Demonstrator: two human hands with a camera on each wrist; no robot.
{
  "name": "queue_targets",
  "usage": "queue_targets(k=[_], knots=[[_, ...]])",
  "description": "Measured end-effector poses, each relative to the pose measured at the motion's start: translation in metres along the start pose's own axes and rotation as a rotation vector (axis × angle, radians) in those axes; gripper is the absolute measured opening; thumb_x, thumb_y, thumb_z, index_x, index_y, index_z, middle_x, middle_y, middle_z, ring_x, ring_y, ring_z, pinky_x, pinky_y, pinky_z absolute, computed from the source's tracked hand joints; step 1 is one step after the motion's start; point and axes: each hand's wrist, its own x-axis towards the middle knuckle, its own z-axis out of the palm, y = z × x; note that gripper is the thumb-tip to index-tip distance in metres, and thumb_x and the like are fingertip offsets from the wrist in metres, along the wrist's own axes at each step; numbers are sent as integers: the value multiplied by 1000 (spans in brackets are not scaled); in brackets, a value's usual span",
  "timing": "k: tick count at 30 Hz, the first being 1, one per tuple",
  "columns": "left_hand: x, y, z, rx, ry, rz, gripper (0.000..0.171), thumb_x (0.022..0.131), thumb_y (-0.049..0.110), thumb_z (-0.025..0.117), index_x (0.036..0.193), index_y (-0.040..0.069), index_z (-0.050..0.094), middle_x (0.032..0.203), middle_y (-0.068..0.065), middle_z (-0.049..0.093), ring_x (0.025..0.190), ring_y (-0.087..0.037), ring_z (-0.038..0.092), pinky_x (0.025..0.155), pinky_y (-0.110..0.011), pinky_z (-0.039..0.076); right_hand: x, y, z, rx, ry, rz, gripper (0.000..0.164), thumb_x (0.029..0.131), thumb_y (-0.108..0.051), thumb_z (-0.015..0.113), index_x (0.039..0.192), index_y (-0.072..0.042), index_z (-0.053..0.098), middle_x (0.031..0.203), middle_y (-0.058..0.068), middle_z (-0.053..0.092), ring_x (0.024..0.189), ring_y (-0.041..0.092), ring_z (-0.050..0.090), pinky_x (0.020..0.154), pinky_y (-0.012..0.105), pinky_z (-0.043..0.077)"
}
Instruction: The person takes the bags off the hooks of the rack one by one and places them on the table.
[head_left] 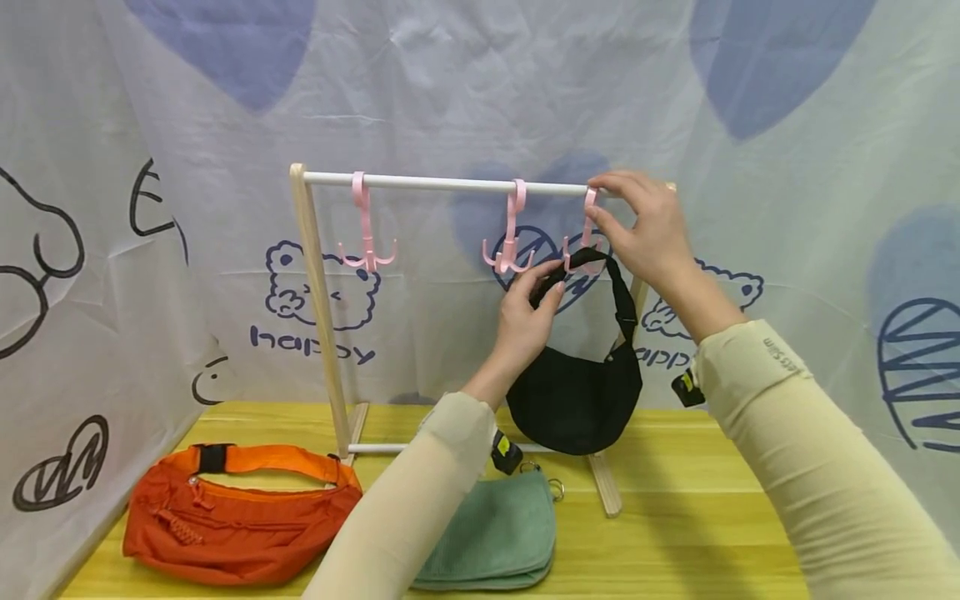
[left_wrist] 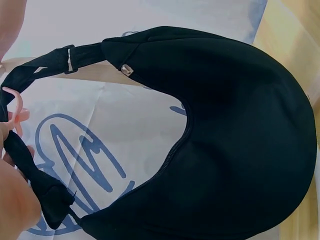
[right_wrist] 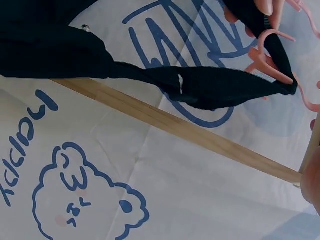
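Observation:
A black crescent-shaped shoulder bag (head_left: 573,404) hangs by its strap from the right-hand pink hook (head_left: 590,221) on a rack. My left hand (head_left: 525,321) pinches the left side of that strap close to the prongs. Higher up, my right hand (head_left: 648,229) holds the top of the same hook at the bar, thumb and fingers about it. In the right wrist view the strap (right_wrist: 215,89) passes over the hook's prongs. The left wrist view shows the bag's body (left_wrist: 245,130) hanging free, with its zip edge visible.
Two more pink hooks, one in the middle (head_left: 511,225) and one at left (head_left: 366,225), hang from the white bar (head_left: 442,183). An orange waist bag (head_left: 240,533) and a green pouch (head_left: 502,529), partly behind my left sleeve, lie on the yellow wood-grain table (head_left: 675,517).

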Motion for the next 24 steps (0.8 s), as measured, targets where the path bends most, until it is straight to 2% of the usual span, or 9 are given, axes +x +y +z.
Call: queue_targets(k=[4, 9, 16, 24], knots=[[4, 3, 0, -82, 29, -22, 28, 104, 8, 63, 131, 2, 69, 124, -16, 72, 109, -24, 71, 85, -20, 54, 0, 2, 3, -17, 42, -7, 34, 97, -16, 75, 129, -4, 71, 131, 15, 69, 122, 34, 63, 107, 53, 45], [5, 8, 0, -114, 51, -82, 23, 105, 12, 64, 125, 3, 71, 111, -16, 75, 96, -26, 74, 69, -19, 50, -1, 3, 5, -17, 86, -21, 34, 96, -16, 77, 127, -4, 72, 128, 15, 71, 118, 33, 65, 103, 53, 46], [3, 7, 4, -102, 69, -96, 21, 102, 8, 68, 121, 2, 72, 111, -15, 75, 91, -30, 74, 70, -19, 55, -5, 5, 9, 1, 97, 4, 34, 95, -17, 78, 125, -4, 72, 126, 15, 71, 119, 33, 64, 102, 52, 45], [6, 14, 4, -92, 81, -160, 18, 100, 10, 70, 116, 2, 73, 106, -13, 76, 84, -16, 72, 68, -19, 53, -3, 6, 10, 15, 113, -2, 34, 95, -16, 78, 126, -4, 72, 125, 15, 72, 118, 32, 64, 102, 48, 45]])
